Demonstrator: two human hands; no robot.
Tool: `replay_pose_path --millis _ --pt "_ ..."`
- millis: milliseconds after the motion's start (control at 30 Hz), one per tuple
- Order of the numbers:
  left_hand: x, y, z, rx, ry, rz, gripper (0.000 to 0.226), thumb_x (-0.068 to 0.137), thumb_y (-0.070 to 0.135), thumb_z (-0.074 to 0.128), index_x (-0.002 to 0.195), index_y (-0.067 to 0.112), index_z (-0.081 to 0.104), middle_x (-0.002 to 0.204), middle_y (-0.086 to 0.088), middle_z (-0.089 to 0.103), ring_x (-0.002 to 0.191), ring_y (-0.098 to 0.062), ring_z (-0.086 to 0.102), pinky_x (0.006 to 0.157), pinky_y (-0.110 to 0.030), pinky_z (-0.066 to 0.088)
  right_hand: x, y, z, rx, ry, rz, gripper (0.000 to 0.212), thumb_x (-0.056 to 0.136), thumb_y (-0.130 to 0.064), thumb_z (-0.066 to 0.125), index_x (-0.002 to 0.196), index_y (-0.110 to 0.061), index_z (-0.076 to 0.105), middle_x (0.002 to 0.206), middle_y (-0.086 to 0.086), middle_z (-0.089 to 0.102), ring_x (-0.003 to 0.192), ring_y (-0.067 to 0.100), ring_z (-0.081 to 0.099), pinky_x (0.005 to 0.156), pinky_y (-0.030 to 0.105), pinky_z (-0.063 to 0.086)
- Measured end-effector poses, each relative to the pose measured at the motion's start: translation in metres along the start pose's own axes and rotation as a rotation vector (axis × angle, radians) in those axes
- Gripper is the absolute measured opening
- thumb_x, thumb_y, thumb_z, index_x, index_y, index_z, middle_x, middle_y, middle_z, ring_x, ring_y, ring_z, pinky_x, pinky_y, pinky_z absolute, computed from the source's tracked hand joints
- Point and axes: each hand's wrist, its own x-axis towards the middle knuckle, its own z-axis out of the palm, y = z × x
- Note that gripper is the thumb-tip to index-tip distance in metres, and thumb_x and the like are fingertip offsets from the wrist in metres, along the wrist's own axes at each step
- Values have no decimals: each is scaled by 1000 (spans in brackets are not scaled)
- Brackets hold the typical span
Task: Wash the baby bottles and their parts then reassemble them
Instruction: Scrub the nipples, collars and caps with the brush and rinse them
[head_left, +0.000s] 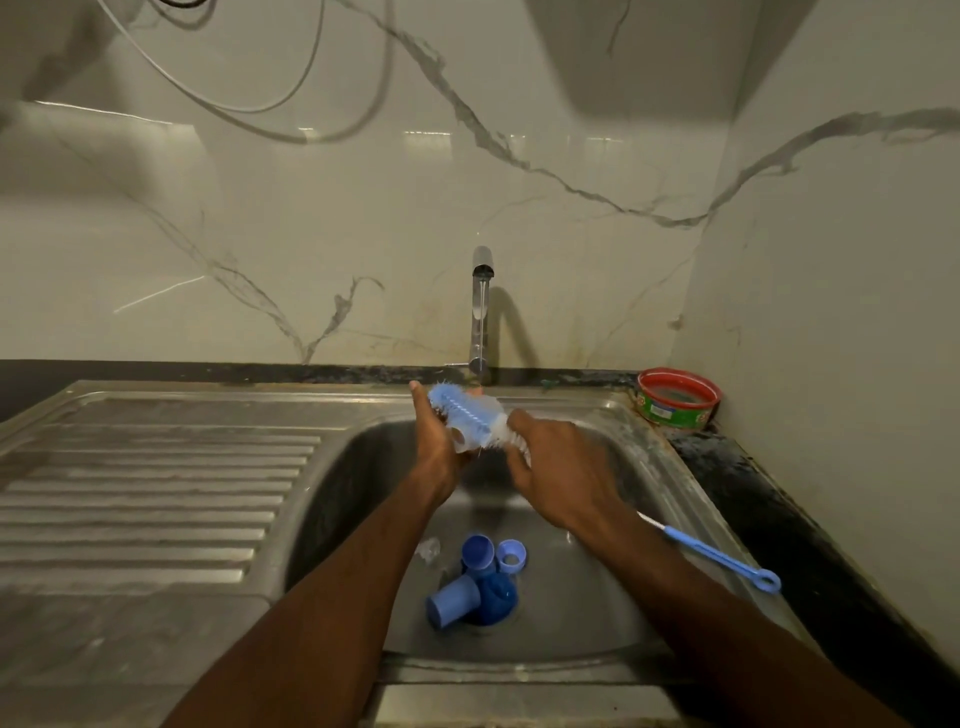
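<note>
Over the sink bowl (613, 613), my left hand (441, 441) grips a small clear bottle part (460, 436) under the tap. A blue-and-white bottle brush (467, 415) lies across that part, its bristles against my left palm. My right hand (556, 467) grips the brush just behind the bristles. The brush's blue handle (727, 558) sticks out past my right forearm, ending in a loop. At the bottom of the bowl lie two blue caps (478, 553) (452, 600), a blue ring (511, 556), a dark blue domed piece (498, 597) and a clear teat (428, 548).
The tap (482, 291) stands at the back of the sink with a thin stream of water running. A ribbed steel drainboard (156, 493) lies to the left. A red-rimmed green tub (678, 400) sits in the back right corner on the dark counter (779, 509).
</note>
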Motion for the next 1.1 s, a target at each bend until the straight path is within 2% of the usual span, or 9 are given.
replay_pose_path --millis 167,300,400,533,600,700,800,933,1100 --pt "6 -10 5 -50 -124 -51 94 86 87 26 130 9 56 108 -17 75 106 -35 70 103 -51 51 13 3 -13 -71 83 171 20 98 -32 58 117 -25 55 102 0 68 81 19 61 66 30 41" --pt "12 -14 -2 -96 -125 -57 92 89 84 26 145 13 47 127 -21 64 111 -38 65 93 -49 54 1 -3 -12 -47 10 -9 27 100 -36 53 124 -26 54 106 -1 68 87 18 61 67 29 39" --pt "14 -12 -3 -151 -108 -113 84 91 82 29 129 11 56 120 -23 67 110 -39 67 85 -47 58 2 -1 -19 -102 58 71 27 99 -36 54 124 -26 55 109 0 69 92 21 65 68 30 40" --pt "8 -8 -2 -193 -53 -220 50 98 44 52 122 1 54 111 -22 65 97 -32 67 66 -39 63 3 1 -24 -178 97 185 26 100 -33 55 123 -23 53 112 2 67 94 23 66 65 30 36" --pt "5 -3 -2 -188 -61 -237 35 96 26 53 117 -1 53 104 -22 59 89 -32 63 73 -38 62 2 5 -27 -197 112 214 24 100 -33 53 122 -24 54 111 2 68 95 24 67 65 30 35" --pt "7 -2 -2 -134 -32 -101 31 97 16 59 125 4 52 120 -23 56 102 -34 62 78 -41 61 4 17 -31 -207 144 250 23 99 -35 52 120 -25 56 108 3 69 93 26 68 65 32 39" --pt "14 -7 -6 220 81 201 51 90 11 74 135 20 52 129 -12 55 111 -29 61 80 -41 61 4 24 -34 -190 144 263 23 99 -35 54 120 -25 57 106 2 70 91 24 67 65 32 41" --pt "16 -10 -11 774 275 557 61 74 45 87 119 26 51 118 -1 60 103 -17 61 81 -36 60 2 23 -35 -181 129 245 25 98 -35 56 121 -25 56 107 1 69 89 22 66 65 32 42" --pt "15 -10 -5 439 246 366 51 84 51 75 118 22 52 115 -10 64 88 -21 71 65 -33 64 0 15 -29 -174 131 165 21 100 -35 49 118 -24 53 104 1 67 86 22 65 63 31 38"
